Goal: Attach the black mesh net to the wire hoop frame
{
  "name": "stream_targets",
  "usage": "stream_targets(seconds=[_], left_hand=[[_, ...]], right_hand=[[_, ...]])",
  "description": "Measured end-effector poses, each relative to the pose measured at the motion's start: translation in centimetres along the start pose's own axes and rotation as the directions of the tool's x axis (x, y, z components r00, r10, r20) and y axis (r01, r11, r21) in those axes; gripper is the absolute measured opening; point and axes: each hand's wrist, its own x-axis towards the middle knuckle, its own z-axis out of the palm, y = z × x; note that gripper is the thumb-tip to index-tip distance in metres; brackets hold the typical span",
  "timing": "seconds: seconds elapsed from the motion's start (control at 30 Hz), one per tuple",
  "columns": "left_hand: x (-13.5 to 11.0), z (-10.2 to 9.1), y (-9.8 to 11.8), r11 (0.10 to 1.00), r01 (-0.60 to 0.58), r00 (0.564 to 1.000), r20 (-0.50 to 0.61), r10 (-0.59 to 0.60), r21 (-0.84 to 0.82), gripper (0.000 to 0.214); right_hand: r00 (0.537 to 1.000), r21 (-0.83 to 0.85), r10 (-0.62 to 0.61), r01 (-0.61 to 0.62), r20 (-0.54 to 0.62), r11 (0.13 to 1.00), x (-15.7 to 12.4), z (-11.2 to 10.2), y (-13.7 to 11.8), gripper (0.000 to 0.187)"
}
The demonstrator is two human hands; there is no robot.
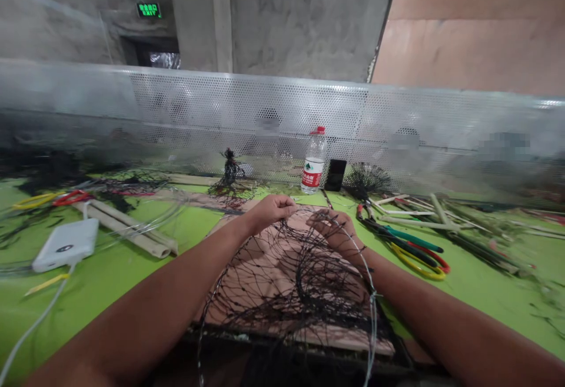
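Observation:
A thin wire hoop (374, 310) stands between my forearms, its lower part running out of view at the bottom. Black netting (304, 275) hangs inside the hoop and bunches darkly towards the bottom right. My left hand (274, 210) is closed in a pinch at the top left of the hoop. Close by on the right, my right hand (331, 228) has its fingers curled round the hoop's upper edge, with net strands across it. Beneath the net lies a wooden board (265, 257).
A white power bank (68, 246) with a cable, bamboo tubes (128, 228) and scissors lie left. Pliers (412, 240), red and yellow scissors (421, 260) and plant strips lie right. A water bottle (313, 163), a phone (336, 175) and a perforated metal screen (247, 99) stand behind.

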Motion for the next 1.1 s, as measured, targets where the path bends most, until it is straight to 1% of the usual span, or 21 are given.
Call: stream_targets(seconds=[0.13, 0.3, 0.5, 0.6, 0.7, 0.8, 0.9, 0.93, 0.97, 1.0, 1.07, 1.1], left_hand=[[-0.1, 0.1, 0.4, 0.999, -0.009, 1.0, 0.027, 0.008, 0.045, 0.033], [-0.2, 0.2, 0.6, 0.998, -0.005, 0.999, 0.04, 0.002, 0.063, 0.035], [-0.4, 0.5, 0.9, 0.999, -0.009, 0.995, 0.098, 0.005, 0.041, 0.037], [-0.5, 0.7, 1.2, 0.998, -0.014, 0.993, 0.12, 0.007, 0.06, 0.038], [-0.5, 1.0, 1.2, 0.999, -0.025, 0.99, 0.137, 0.019, 0.042, 0.037], [-0.5, 1.3, 1.1, 0.999, -0.042, 0.989, 0.139, 0.041, 0.009, 0.035], [-0.6, 1.4, 0.9, 0.999, -0.042, 0.993, 0.106, 0.043, -0.006, 0.034], [-0.5, 1.4, 0.9, 0.999, -0.037, 0.995, 0.091, 0.038, -0.01, 0.034], [-0.5, 1.3, 0.8, 0.999, -0.031, 0.997, 0.075, 0.032, -0.016, 0.034], [-0.4, 1.2, 0.7, 0.999, -0.029, 0.998, 0.055, 0.03, -0.025, 0.034], [-0.2, 0.9, 0.4, 0.998, -0.024, 1.0, 0.014, 0.024, -0.053, 0.035], [-0.1, 0.8, 0.3, 0.997, -0.015, 1.0, -0.002, 0.015, -0.072, 0.036]], right_hand=[[1.0, 0.002, 0.003, -0.003, -0.025, 1.0, 0.2, -0.2, -0.4, 0.023], [0.997, 0.101, 0.076, -0.074, -0.007, 0.992, 0.6, -0.4, -0.8, 0.026], [0.974, 0.24, 0.228, -0.22, -0.005, 0.946, 1.2, -0.5, 0.1, 0.027], [0.96, 0.294, 0.281, -0.267, -0.008, 0.918, 1.5, -0.3, -0.2, 0.029], [0.946, 0.347, 0.325, -0.302, -0.009, 0.888, 1.7, 0.1, -0.3, 0.031], [0.934, 0.384, 0.353, -0.344, 0.05, 0.857, 2.0, 0.7, 0.3, 0.032], [0.903, 0.435, 0.401, -0.427, 0.155, 0.793, 1.9, 1.2, 0.7, 0.032], [0.9, 0.432, 0.4, -0.436, 0.176, 0.79, 1.7, 1.4, 0.7, 0.032], [0.912, 0.396, 0.374, -0.411, 0.169, 0.821, 1.5, 1.5, 0.6, 0.032], [0.934, 0.33, 0.328, -0.358, 0.143, 0.874, 1.2, 1.6, 0.3, 0.032], [0.976, 0.159, 0.205, -0.214, 0.069, 0.964, 0.7, 1.7, -0.2, 0.032], [0.988, 0.083, 0.147, -0.15, 0.036, 0.985, 0.5, 1.7, -0.5, 0.031]])
